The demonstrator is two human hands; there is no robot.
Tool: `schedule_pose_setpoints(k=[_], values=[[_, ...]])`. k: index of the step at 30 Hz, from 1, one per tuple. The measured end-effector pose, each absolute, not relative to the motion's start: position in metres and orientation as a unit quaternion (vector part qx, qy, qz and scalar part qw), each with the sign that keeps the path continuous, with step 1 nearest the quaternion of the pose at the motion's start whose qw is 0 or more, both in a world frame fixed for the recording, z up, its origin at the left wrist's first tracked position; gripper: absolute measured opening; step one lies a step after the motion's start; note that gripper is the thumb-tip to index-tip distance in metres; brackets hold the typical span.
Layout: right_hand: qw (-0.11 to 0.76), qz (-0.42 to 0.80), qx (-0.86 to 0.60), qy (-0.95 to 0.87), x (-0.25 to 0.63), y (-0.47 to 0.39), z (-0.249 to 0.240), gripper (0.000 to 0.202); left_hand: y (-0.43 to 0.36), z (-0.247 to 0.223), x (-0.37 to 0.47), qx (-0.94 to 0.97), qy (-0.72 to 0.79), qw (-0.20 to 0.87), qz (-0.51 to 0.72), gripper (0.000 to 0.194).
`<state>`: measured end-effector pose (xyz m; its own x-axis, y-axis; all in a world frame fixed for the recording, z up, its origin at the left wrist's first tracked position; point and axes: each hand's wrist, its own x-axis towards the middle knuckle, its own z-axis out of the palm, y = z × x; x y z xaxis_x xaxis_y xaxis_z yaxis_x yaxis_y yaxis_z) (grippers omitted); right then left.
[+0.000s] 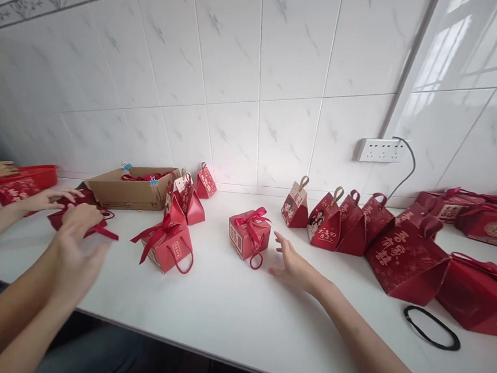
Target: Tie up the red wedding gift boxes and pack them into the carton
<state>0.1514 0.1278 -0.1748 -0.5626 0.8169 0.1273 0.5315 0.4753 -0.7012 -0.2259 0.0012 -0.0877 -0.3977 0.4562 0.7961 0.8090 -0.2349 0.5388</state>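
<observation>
At the centre of the frame we see a bow-tied red gift box (pixel 248 234), with our right hand (pixel 292 266) just beside it, fingers spread. Our left hand (pixel 80 262), well apart at lower left, is blurred; we cannot tell whether it grips anything. A second bow-tied box (pixel 170 250) stands between.

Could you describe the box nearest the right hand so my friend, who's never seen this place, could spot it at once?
On the white table, find the open right hand near the middle. Just left of its fingers, apart from them, sits a small red box. Unlike the loop-topped peaked boxes, it wears a bow, pinker than that on the bowed box further left.
</observation>
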Motion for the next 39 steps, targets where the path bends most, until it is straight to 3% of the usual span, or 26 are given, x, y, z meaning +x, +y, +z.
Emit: schedule_pose_setpoints(k=[7,12,17,24,27,33,39], values=[[0.19,0.307,-0.424,-0.831,0.153,0.124,-0.173,0.077,0.088,-0.116,-0.079,-0.751,-0.427,0.045,-0.502,0.043],[0.222,0.322,-0.427,-0.815,0.157,0.13,-0.176,0.074,0.146,-0.161,-0.041,-0.621,-0.484,-0.031,-0.616,0.073],[0.24,0.336,-0.427,-0.805,0.157,0.135,-0.178,0.076,0.147,-0.186,-0.061,-0.629,-0.511,-0.191,-0.554,0.107],[0.405,0.491,-0.434,-0.637,0.162,0.139,-0.166,0.068,0.141,-0.174,-0.059,-0.657,-0.469,-0.32,-0.497,0.105],[0.417,0.543,-0.402,-0.608,0.167,0.139,-0.16,0.059,0.135,-0.173,-0.051,-0.704,-0.417,-0.341,-0.463,0.102],[0.49,0.426,-0.352,-0.674,0.161,0.141,-0.166,0.054,0.131,-0.179,-0.042,-0.811,-0.391,-0.132,-0.416,0.087],[0.488,0.367,-0.367,-0.702,0.162,0.149,-0.174,0.046,0.135,-0.185,-0.04,-0.79,-0.384,-0.219,-0.426,0.081]])
